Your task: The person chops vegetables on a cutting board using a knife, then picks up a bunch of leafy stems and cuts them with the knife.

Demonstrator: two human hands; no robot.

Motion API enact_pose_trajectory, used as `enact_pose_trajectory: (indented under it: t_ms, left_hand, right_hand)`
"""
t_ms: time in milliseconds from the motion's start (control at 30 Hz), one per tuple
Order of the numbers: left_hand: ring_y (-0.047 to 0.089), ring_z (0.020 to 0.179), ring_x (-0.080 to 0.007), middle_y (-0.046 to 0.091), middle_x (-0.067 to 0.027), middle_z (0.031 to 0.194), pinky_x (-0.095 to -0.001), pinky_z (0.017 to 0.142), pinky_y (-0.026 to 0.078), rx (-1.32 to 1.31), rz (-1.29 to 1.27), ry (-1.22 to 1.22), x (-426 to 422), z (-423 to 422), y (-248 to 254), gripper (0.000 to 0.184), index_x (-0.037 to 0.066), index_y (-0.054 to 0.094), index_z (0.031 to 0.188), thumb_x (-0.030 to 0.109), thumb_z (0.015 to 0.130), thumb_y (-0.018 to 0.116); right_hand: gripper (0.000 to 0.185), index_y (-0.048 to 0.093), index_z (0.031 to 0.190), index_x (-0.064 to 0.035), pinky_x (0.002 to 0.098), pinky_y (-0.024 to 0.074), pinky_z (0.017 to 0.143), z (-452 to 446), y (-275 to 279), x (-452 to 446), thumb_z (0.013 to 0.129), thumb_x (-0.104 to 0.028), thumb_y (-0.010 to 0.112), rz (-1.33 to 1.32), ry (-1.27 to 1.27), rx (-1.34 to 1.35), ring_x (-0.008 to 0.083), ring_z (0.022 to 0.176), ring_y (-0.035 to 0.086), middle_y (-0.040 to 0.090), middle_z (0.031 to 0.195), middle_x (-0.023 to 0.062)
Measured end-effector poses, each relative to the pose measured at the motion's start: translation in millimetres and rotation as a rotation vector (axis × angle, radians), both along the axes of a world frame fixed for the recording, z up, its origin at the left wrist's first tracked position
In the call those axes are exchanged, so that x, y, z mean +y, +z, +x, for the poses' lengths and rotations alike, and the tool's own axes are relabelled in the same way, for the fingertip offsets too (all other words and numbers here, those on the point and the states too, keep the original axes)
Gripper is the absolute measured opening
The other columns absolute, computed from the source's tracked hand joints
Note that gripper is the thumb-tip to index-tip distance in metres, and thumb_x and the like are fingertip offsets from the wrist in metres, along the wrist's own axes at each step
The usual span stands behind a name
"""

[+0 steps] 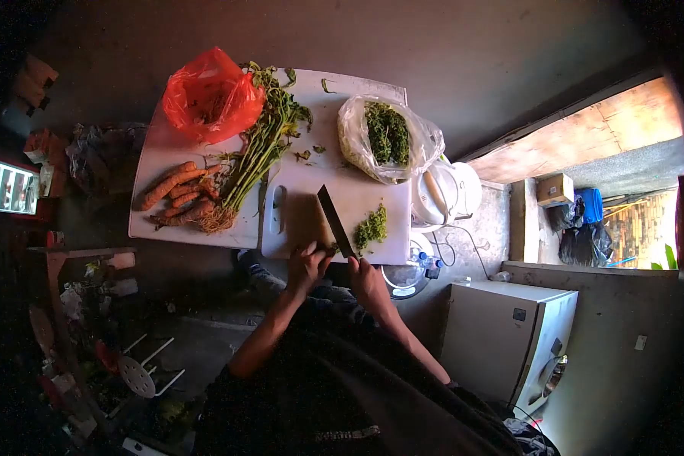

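Observation:
My right hand (365,277) is wrapped round the handle of a knife with a wide dark blade (335,219), which slants up and left over the white cutting board (300,209). Close to the blade's left side, my left hand (308,266) is closed at the board's near edge. A small dark green bit shows at its fingertips, too small to name. Chopped greens (372,228) lie in a little heap right of the knife. Beyond them sits a clear plastic bag (349,156) filled with leafy greens (387,133).
Several carrots (178,186) lie on the white table (148,220), left of long green stalks with roots (247,171). A red plastic bag (216,91) rests at the far left. A white appliance (441,194) stands right of the table, and a washing machine (494,334) farther right.

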State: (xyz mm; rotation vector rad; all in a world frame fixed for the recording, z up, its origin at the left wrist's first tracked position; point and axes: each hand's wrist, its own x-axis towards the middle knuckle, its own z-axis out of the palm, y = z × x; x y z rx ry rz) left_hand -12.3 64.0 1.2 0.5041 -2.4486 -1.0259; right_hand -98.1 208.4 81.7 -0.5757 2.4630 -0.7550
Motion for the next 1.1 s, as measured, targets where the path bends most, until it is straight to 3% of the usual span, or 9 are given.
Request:
enact_pose_trajectory:
  t_ms: [167, 367, 433, 500, 667, 767, 833, 933, 1100]
  left_hand:
    - [0.061, 0.084, -0.0335, 0.062, -0.0133, 0.089, -0.0471, 0.079, 0.042, 0.006, -0.141, 0.009, -0.1, 4.0, -14.6, 0.016, 0.008, 0.069, 0.082, 0.023, 0.086, 0.064]
    - [0.061, 0.088, -0.0339, 0.063, -0.0134, 0.096, -0.0497, 0.082, 0.042, -0.016, 0.031, -0.032, -3.0, 3.4, -6.2, 0.018, 0.011, 0.073, 0.092, 0.025, 0.086, 0.064]
    - [0.060, 0.092, -0.0329, 0.064, -0.0127, 0.098, -0.0503, 0.083, 0.042, -0.042, -0.150, -0.038, -4.1, 1.9, -5.5, 0.020, 0.012, 0.073, 0.098, 0.025, 0.087, 0.063]
    - [0.060, 0.092, -0.0327, 0.064, -0.0124, 0.096, -0.0498, 0.082, 0.042, -0.047, -0.113, -0.022, -0.9, 3.0, -2.1, 0.020, 0.012, 0.073, 0.098, 0.025, 0.086, 0.063]
    - [0.058, 0.090, -0.0323, 0.060, -0.0119, 0.088, -0.0481, 0.080, 0.042, -0.116, 0.012, -0.006, 1.1, 3.5, -9.7, 0.019, 0.012, 0.073, 0.096, 0.024, 0.084, 0.065]
    - [0.058, 0.086, -0.0321, 0.057, -0.0115, 0.085, -0.0467, 0.078, 0.042, 0.056, -0.108, 0.044, 3.1, 3.0, -15.4, 0.017, 0.012, 0.073, 0.093, 0.024, 0.082, 0.066]
    - [0.058, 0.085, -0.0323, 0.057, -0.0123, 0.084, -0.0470, 0.076, 0.041, 0.019, 0.029, -0.003, 1.9, 4.1, -12.6, 0.015, 0.012, 0.073, 0.090, 0.024, 0.084, 0.065]
    - [0.058, 0.085, -0.0315, 0.059, -0.0121, 0.085, -0.0475, 0.076, 0.040, -0.004, -0.133, -0.015, 0.5, 0.6, -12.5, 0.017, 0.014, 0.073, 0.090, 0.027, 0.088, 0.061]
    - [0.059, 0.087, -0.0292, 0.063, -0.0092, 0.089, -0.0464, 0.079, 0.040, 0.014, -0.068, -0.011, 2.1, 2.6, 4.0, 0.021, 0.015, 0.073, 0.092, 0.029, 0.091, 0.057]
  right_hand:
    - [0.043, 0.058, 0.086, 0.0029, 0.0597, 0.0451, 0.061, 7.1, -16.2, -9.4, 0.100, -0.036, 0.046, 0.016, -0.029, 0.038, 0.0531, 0.076, 0.059, 0.058, 0.074, 0.0356]
    - [0.039, 0.058, 0.088, 0.0034, 0.0593, 0.0456, 0.063, -11.9, -9.4, -15.6, 0.101, -0.031, 0.045, 0.001, 0.063, 0.014, 0.0521, 0.079, 0.059, 0.059, 0.075, 0.0339]
    - [0.040, 0.058, 0.089, 0.0038, 0.0589, 0.0459, 0.064, -11.4, -9.0, -10.7, 0.101, -0.032, 0.045, -0.048, 0.073, 0.029, 0.0519, 0.080, 0.059, 0.060, 0.077, 0.0339]
    - [0.041, 0.058, 0.090, 0.0042, 0.0586, 0.0462, 0.064, -8.5, -6.5, -5.9, 0.101, -0.033, 0.045, -0.096, 0.081, 0.044, 0.0518, 0.080, 0.059, 0.060, 0.079, 0.0339]
    - [0.041, 0.059, 0.090, 0.0029, 0.0596, 0.0452, 0.060, 5.8, -10.9, -0.6, 0.100, -0.035, 0.046, 0.068, -0.013, 0.003, 0.0530, 0.075, 0.059, 0.059, 0.073, 0.0343]
    - [0.043, 0.055, 0.086, 0.0002, 0.0620, 0.0458, 0.064, 8.2, -14.9, -7.5, 0.099, -0.040, 0.047, 0.058, -0.048, 0.015, 0.0540, 0.075, 0.059, 0.060, 0.073, 0.0337]
    - [0.044, 0.054, 0.083, 0.0004, 0.0623, 0.0458, 0.064, 1.8, -10.3, -12.0, 0.099, -0.040, 0.046, 0.038, -0.035, 0.017, 0.0540, 0.075, 0.059, 0.060, 0.073, 0.0344]
    - [0.045, 0.058, 0.085, 0.0051, 0.0601, 0.0441, 0.060, -6.0, -0.6, -17.7, 0.101, -0.036, 0.045, -0.008, 0.022, 0.040, 0.0536, 0.077, 0.058, 0.059, 0.074, 0.0353]
    - [0.045, 0.057, 0.086, 0.0062, 0.0589, 0.0440, 0.067, -11.7, 8.6, -13.2, 0.101, -0.034, 0.045, -0.024, 0.012, -0.053, 0.0533, 0.087, 0.057, 0.059, 0.080, 0.0353]
